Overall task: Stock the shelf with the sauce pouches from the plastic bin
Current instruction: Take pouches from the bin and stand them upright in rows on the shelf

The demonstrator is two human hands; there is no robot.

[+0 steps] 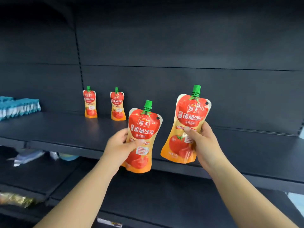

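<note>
Two bare forearms reach up from the bottom of the view toward a dark shelf (65, 127). The left hand (117, 145) grips the left-hand pouch (144, 125) round its waist, thumb laid across the printed front and fingers curled behind its left edge. The right hand (203, 142) grips the right-hand pouch (189, 112) the same way from its right side, thumb pressed on the front near the middle. Both sauce pouches are red and orange with a tomato picture and a green screw cap on top; both are held upright, fronts toward the camera, in the air at the front edge of the shelf, the right-hand one higher and the two just beside each other without touching. Below the shelf, on the left, silvery packets (28, 157) and gold-wrapped packets (16, 199) lie on lower boards. Farther in, the back-left pouch (90, 102) and the back-right pouch (117, 105) stand upright on the shelf against the dark back panel (164, 46), near each other but apart. At the far left a row of blue packs (19, 107) sits on the same shelf
</note>
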